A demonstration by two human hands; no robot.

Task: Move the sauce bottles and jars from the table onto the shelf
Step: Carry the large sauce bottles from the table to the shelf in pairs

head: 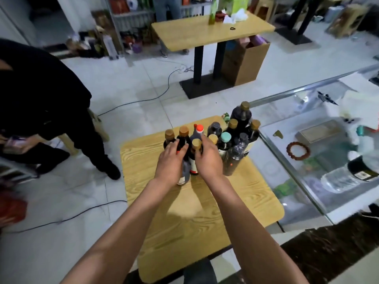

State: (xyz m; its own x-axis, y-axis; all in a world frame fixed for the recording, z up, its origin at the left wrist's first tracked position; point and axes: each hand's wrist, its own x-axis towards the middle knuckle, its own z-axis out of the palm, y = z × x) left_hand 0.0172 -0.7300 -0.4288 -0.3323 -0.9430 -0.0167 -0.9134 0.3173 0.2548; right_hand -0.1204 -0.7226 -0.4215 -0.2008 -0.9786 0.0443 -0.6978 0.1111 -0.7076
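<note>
Gripping dark bottles (pixel 185 160), both hands (pixel 207 160); labels unreadable.

Wood-grain table (pixel 205 218), glossy dark bottles (pixel 241 115)

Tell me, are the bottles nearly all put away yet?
Not yet. Nothing looks shelved: the cluster of dark sauce bottles with gold caps crowds the far end of the light wooden table. The left hand wraps a dark gold-capped bottle; the right hand closes around a shorter gold-capped bottle. Every bottle remains to move.
</note>
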